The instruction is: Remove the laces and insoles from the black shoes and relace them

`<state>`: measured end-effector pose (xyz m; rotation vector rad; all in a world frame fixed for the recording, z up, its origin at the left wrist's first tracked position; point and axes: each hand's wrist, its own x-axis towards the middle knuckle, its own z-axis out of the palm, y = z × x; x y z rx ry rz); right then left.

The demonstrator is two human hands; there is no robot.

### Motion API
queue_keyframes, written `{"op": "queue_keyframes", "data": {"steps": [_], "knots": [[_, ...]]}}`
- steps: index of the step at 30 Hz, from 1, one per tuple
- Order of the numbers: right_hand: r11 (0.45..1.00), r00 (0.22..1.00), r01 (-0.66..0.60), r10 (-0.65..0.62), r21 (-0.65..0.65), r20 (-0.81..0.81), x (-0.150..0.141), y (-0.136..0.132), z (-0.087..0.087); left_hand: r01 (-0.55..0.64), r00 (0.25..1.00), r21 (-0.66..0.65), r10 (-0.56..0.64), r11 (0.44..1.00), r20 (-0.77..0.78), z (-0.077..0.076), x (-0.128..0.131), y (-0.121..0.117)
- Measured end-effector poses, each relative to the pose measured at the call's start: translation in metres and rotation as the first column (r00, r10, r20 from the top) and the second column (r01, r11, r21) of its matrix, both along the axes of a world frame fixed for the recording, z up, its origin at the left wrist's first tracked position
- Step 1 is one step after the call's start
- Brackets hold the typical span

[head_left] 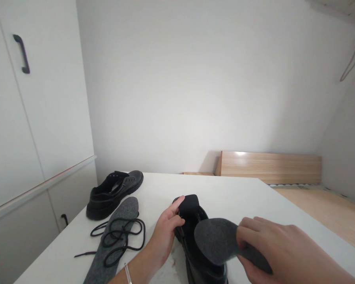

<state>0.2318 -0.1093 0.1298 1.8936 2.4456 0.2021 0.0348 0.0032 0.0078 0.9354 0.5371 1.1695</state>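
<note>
A black shoe (192, 252) without laces stands on the white table in front of me, its opening facing up. My left hand (167, 228) grips the shoe's side near the raised tongue (189, 204), thumb and fingers closed on it. In my right hand (272, 244) is a grey felt insole (217, 238), pinched around its middle. The insole's broad rounded end hangs over the shoe opening and hides part of the inside. To the left lies a second grey insole (99, 260) with a tangled black shoelace (118, 236) on top.
Another black shoe (114, 193) rests at the table's far left, beside white cabinets (38, 118). The white table (225, 193) reaches toward the wall. Beyond its right edge is a bed with a wooden headboard (269, 167).
</note>
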Motion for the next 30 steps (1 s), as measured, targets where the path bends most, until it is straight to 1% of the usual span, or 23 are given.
{"op": "queue_keyframes", "data": {"steps": [3, 6, 9, 12, 15, 18, 21, 24, 28, 30], "knots": [[0.997, 0.993, 0.007, 0.002, -0.073, 0.119, -0.026, 0.011, 0.006, 0.002, 0.999, -0.018, -0.001, 1.000, 0.032, -0.002, 0.002, -0.001], [0.995, 0.980, -0.009, 0.028, -0.100, 0.197, -0.053, 0.021, 0.008, -0.003, 0.999, -0.019, 0.004, 1.000, 0.043, -0.004, 0.002, -0.001], [0.991, 0.963, -0.023, 0.057, -0.129, 0.265, -0.074, 0.026, 0.008, 0.000, 0.999, -0.020, 0.001, 1.000, 0.036, -0.004, 0.001, -0.003], [0.981, 0.931, -0.024, 0.092, -0.190, 0.354, -0.084, 0.027, 0.009, 0.006, 1.000, -0.021, -0.006, 1.000, 0.022, -0.003, 0.001, -0.005], [0.972, 0.905, -0.004, 0.104, -0.237, 0.411, -0.084, 0.030, 0.014, 0.012, 1.000, -0.028, -0.011, 1.000, 0.008, -0.002, 0.002, -0.005], [0.966, 0.919, -0.017, 0.117, -0.259, 0.376, -0.077, 0.039, 0.020, 0.010, 1.000, -0.028, -0.010, 1.000, 0.001, -0.003, 0.004, -0.005], [0.979, 0.962, -0.033, 0.085, -0.202, 0.258, -0.071, 0.050, 0.020, 0.001, 1.000, -0.021, -0.001, 1.000, -0.010, -0.004, 0.004, -0.005], [0.987, 0.985, -0.021, 0.047, -0.156, 0.168, -0.069, 0.056, 0.008, -0.010, 1.000, -0.010, 0.010, 1.000, -0.025, -0.005, 0.003, -0.004], [0.996, 0.988, -0.052, 0.061, -0.066, 0.142, -0.078, 0.058, -0.011, -0.028, 0.998, 0.016, 0.029, 0.999, -0.051, -0.006, 0.003, -0.004], [0.995, 0.988, -0.074, 0.082, -0.062, 0.132, -0.084, 0.058, -0.018, -0.035, 0.997, 0.026, 0.037, 0.999, -0.068, -0.006, 0.003, -0.005]]}}
